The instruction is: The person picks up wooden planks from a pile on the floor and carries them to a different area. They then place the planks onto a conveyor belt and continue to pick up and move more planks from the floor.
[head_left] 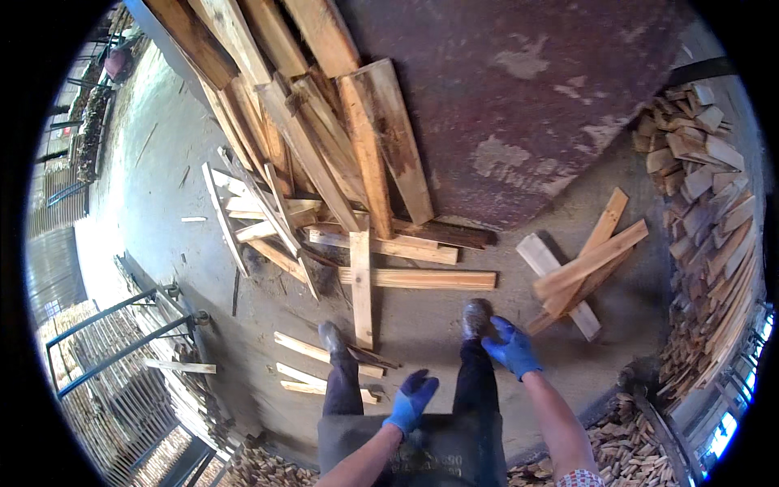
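Note:
Both my hands wear blue gloves. My left hand (412,402) hovers over the dark apron (389,450) at my lap, fingers apart and nothing in them. Further right, my right hand (513,347) is held out beside my right shoe (477,316), its fingers spread and holding nothing. Ahead of my feet, a light board (362,292) points toward me and crosses a horizontal plank (430,279) on the floor. To the right of my right hand, several short boards lie crossed, among them a pale one (540,253) and a brown one (592,258).
A heap of long planks (324,146) leans over a dark red, worn sheet (519,97). Thin slats (324,355) lie around my left shoe (331,334). Stacked wood pieces (710,211) line the right side. A blue-framed rack (114,333) stands at left.

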`<state>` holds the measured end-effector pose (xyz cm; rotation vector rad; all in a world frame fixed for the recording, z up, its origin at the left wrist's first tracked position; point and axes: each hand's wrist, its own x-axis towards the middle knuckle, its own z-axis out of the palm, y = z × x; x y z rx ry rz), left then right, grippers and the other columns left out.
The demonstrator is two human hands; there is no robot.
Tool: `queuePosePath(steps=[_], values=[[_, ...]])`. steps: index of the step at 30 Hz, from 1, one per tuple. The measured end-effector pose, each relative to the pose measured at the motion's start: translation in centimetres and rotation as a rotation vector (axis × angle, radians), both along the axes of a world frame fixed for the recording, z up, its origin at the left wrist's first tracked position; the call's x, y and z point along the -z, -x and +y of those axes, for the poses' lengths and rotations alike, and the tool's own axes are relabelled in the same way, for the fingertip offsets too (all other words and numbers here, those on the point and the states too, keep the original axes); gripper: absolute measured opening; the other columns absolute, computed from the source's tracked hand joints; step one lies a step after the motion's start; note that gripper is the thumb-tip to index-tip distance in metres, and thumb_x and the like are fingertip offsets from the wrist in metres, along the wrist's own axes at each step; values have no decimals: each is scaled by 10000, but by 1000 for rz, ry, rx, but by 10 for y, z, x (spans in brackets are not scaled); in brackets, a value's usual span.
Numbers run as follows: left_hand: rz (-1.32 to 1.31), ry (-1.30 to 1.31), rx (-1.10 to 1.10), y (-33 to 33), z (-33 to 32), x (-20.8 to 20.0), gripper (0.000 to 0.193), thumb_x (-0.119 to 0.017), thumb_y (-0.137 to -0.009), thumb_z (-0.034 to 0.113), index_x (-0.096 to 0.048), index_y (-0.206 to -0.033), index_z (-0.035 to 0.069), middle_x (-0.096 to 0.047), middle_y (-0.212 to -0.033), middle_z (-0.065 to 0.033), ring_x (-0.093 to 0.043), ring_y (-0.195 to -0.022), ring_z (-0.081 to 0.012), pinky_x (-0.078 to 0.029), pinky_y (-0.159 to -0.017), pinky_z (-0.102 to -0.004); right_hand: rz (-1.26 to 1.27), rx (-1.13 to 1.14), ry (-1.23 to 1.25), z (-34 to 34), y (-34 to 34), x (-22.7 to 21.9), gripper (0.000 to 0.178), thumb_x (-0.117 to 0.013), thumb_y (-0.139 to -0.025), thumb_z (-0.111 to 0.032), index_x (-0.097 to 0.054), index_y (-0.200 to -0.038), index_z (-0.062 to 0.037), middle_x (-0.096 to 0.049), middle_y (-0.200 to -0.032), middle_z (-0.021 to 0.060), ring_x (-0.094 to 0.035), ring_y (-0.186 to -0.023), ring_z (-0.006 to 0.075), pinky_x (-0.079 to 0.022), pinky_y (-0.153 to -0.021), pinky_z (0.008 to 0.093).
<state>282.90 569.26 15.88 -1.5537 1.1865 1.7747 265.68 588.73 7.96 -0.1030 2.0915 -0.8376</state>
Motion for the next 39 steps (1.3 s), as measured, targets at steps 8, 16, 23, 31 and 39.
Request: queuePosePath(steps=[8, 16, 23, 31, 39], values=[[-85, 884, 539, -16, -152, 235, 909, -827, -630, 375, -383, -1331, 4, -500, -1244, -230, -514, -1123, -336, -406, -963, -389, 538, -710, -396, -121, 9, 163, 829, -686, -724, -384, -310, -1437, -189, -298, -1437, 182, -350, -1262, 395, -251, -1035, 566], [-195, 824, 604, -42, -184, 285, 662, -771, -674, 362, -480, -1174, 39, -576, -1097, -214, -566, -999, -367, -465, -852, -424, 556, -766, -423, -140, -2, 192, 786, -724, -660, -338, -421, -1367, -177, -335, -1396, 174, -445, -1116, 345, -362, -880, 532], [38, 130, -283, 8, -155, 127, 301, -714, -801, 125, -588, -1052, 20, -636, -929, -61, -604, -772, -149, -511, -679, -284, -67, -359, -107, -78, -39, 59, 659, -687, -685, -579, -585, -1029, -27, -625, -720, 178, -600, -595, 322, -480, -577, 444], [155, 52, 292, -47, -36, -3, 360, -568, -919, 126, -494, -1207, -76, -606, -1157, -145, -592, -1056, -191, -480, -933, -299, -767, 1066, 187, 14, -97, -151, 386, -668, -858, -259, -589, -1120, 13, -639, -989, 83, -614, -746, 142, -515, -684, 263], [570, -13, 625, 208, 119, -69, 400, -734, -796, 289, -601, -1019, -14, -669, -893, -121, -634, -771, -174, -523, -697, -331, -121, 1309, 254, 112, -12, -115, 380, -670, -857, -266, -587, -1093, 20, -606, -844, 27, -561, -721, 110, -482, -679, 265]])
